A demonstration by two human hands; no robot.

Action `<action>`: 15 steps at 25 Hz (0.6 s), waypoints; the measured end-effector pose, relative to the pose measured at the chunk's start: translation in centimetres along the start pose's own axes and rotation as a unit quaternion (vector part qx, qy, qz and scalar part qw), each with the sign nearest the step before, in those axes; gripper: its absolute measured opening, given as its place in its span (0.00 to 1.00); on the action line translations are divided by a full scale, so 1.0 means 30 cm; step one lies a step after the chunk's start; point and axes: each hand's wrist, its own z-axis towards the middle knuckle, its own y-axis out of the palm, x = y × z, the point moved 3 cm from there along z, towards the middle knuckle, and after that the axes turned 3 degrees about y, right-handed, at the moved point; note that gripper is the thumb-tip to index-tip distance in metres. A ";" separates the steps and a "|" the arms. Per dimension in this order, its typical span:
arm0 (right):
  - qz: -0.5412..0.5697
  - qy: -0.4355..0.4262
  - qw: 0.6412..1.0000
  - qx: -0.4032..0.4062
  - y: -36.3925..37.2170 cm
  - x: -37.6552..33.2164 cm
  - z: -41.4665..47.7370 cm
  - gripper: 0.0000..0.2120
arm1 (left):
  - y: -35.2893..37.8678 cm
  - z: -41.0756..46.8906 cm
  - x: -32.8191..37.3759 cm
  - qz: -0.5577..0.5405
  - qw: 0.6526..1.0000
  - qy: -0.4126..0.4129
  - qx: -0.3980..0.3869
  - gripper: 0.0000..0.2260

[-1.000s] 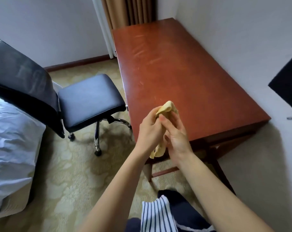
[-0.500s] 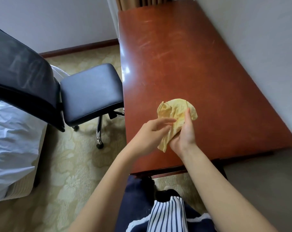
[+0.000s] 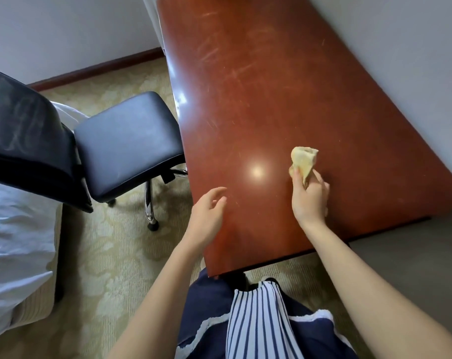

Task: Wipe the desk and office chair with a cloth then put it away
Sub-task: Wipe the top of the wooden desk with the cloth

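**Cloth gripped above the table, other hand free**

The right hand (image 3: 310, 196) gripped a bunched yellow cloth (image 3: 304, 161), thumb and fingers curled round its lower part while the loose upper end stuck up past the fingertips. That arm reached forward from the lower right, forearm crossing the near edge of the red-brown wooden table (image 3: 271, 86), with the hand and cloth over the near right part of the top; whether the cloth touched the wood could not be told

The left hand (image 3: 206, 216) held nothing, its fingers relaxed and slightly bent, pointing forward over the table's near left edge, well apart from the cloth. Its forearm came up from the lower middle of the view

A black office chair (image 3: 129, 143) stood to the left of the table on patterned carpet (image 3: 103, 255), its seat just beside the table's long edge. White bedding (image 3: 15, 242) lay at the far left. A striped garment (image 3: 261, 322) showed at the bottom
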 end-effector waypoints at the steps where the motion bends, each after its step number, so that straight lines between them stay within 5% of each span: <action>1: -0.123 -0.055 0.991 0.027 0.002 0.028 0.013 0.15 | 0.005 0.000 -0.046 0.023 0.999 -0.024 0.011 0.17; 3: -0.261 -0.145 0.954 0.030 0.027 0.070 0.019 0.15 | 0.018 -0.006 -0.127 0.070 0.996 -0.062 0.009 0.27; 7: -0.401 -0.212 0.886 -0.102 0.153 0.106 -0.048 0.22 | 0.048 -0.032 -0.250 0.119 0.987 -0.102 -0.023 0.44; 11: -0.388 -0.333 0.830 -0.223 0.281 0.111 -0.220 0.26 | 0.064 -0.073 -0.304 0.197 0.972 -0.116 -0.050 0.47; 15: -0.367 -0.509 0.719 -0.297 0.242 0.168 -0.315 0.32 | 0.064 -0.082 -0.317 0.231 0.963 -0.101 -0.093 0.58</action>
